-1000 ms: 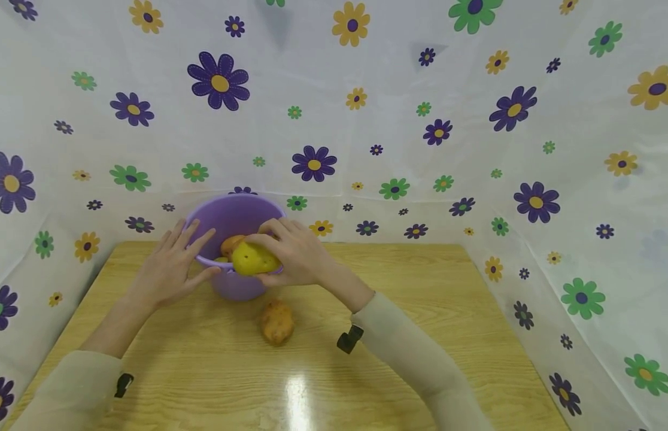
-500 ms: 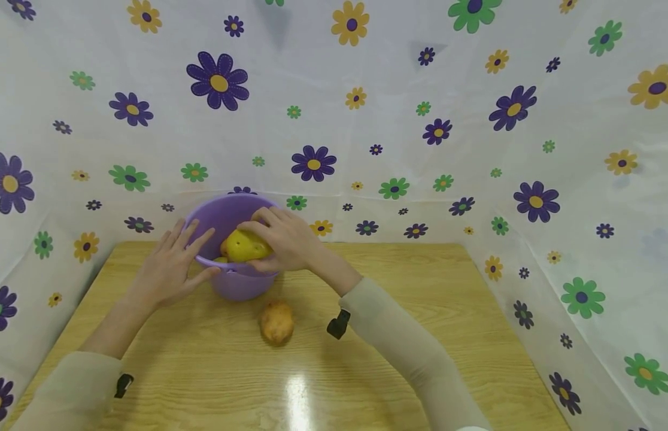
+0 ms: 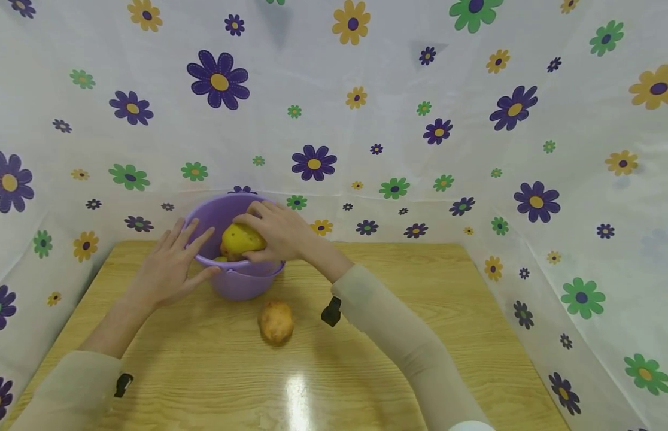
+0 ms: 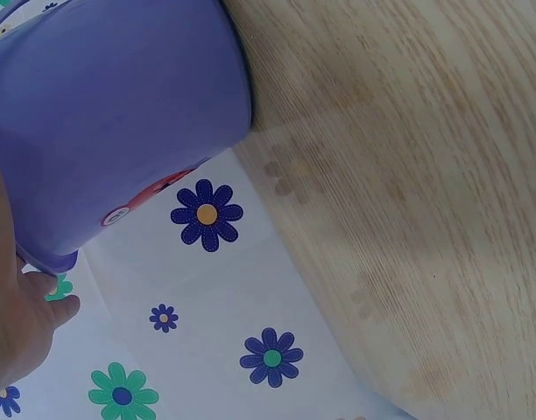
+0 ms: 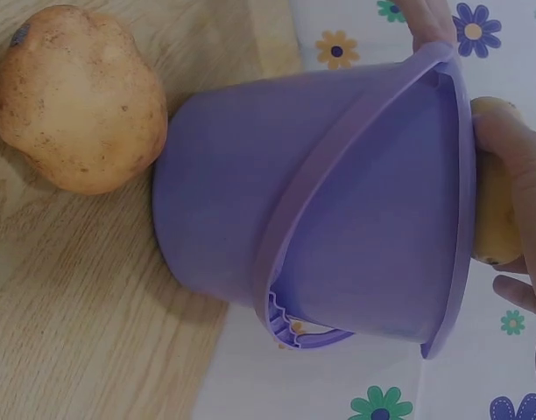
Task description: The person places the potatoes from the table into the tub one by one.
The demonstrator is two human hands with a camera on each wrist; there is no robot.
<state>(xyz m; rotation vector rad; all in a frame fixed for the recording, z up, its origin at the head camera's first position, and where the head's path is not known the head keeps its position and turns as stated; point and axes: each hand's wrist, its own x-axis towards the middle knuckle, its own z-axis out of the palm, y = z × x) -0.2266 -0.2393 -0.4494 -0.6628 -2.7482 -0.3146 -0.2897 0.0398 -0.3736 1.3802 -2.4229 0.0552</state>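
Observation:
My right hand (image 3: 282, 230) grips a yellow pear (image 3: 243, 239) with dark specks, just inside the mouth of a purple bucket (image 3: 242, 284). In the right wrist view the pear (image 5: 497, 206) shows beyond the rim, partly covered by the fingers. My left hand (image 3: 164, 266) rests on the bucket's left rim with its fingers spread. Only part of that hand (image 4: 23, 328) appears in the left wrist view. A tan, round potato-like item (image 3: 276, 322) lies on the table in front of the bucket. Inside, other produce is mostly hidden behind the pear.
The bucket's handle (image 5: 312, 184) hangs down on the near side. The wood-grain table (image 3: 398, 335) meets white cloth (image 3: 398, 143) printed with flowers at the back and both sides.
My right hand has carried the pear left and away from me, over the rim and into the bucket's mouth. The left hand and the tan item have stayed put.

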